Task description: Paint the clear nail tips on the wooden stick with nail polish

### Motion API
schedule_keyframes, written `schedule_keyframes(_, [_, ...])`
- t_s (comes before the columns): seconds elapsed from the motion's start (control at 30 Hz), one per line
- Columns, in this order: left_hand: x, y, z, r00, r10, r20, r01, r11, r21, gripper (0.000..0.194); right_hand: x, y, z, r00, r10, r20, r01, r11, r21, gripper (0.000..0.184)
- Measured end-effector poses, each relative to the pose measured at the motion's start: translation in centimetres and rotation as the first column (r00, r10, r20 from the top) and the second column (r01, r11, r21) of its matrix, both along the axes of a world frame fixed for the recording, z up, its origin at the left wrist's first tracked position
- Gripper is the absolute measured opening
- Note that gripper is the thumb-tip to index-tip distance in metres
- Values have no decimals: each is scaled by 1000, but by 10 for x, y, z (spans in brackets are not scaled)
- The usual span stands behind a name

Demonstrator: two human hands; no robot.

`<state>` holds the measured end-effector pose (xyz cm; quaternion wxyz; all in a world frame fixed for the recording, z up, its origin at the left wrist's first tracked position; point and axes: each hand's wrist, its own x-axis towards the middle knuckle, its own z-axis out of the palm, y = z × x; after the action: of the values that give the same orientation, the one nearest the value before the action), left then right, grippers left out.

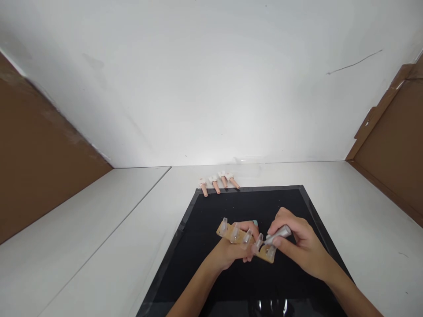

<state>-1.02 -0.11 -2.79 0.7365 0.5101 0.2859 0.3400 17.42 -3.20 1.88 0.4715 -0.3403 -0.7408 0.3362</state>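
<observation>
My left hand (236, 251) grips a tan strip (241, 238) from below and behind, fingers wrapped around its middle. Several clear nail tips (247, 236) stand up along the strip in a row. My right hand (302, 244) pinches a silver nail polish brush cap (280, 234) between thumb and fingers. Its narrow end points left, at the nail tips on the strip's right end; whether the bristles touch one I cannot tell. A small teal patch (254, 223) shows by my left fingers.
Both hands are over a black mat (194, 264) with taped edges on a white table (109, 246). Several pinkish tapered pieces with white ends (215, 186) lie at the mat's far edge. Something glossy (271, 307) shows at the near edge. Brown cardboard panels (42, 145) flank the white back wall.
</observation>
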Motion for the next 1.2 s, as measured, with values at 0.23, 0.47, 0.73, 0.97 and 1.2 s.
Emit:
schedule_keyframes(0.23, [-1, 1, -1, 1000, -19, -15, 19, 1000, -1, 46, -1, -1, -1, 999, 15, -33, -16, 1000, -13, 32])
schedule_keyframes(0.47, [-3, -1, -7, 999, -39, 12, 38, 999, 6, 44, -2, 0, -2, 979, -188, -81, 180, 979, -97, 32])
schedule_keyframes(0.73, [-3, 0, -5, 998, -67, -1, 67, 998, 2, 44, -3, -1, -3, 993, -97, -73, 90, 991, -101, 27])
schedule_keyframes(0.97, [-2, 0, -5, 993, -117, -2, 117, 993, 29, 43, -3, -1, 0, 994, -39, -101, 29, 995, -93, 28])
schedule_keyframes(1.2, [-3, 1, -10, 990, -138, -13, 139, 984, 115, 36, -2, 1, -3, 984, -165, -64, 159, 983, -90, 17])
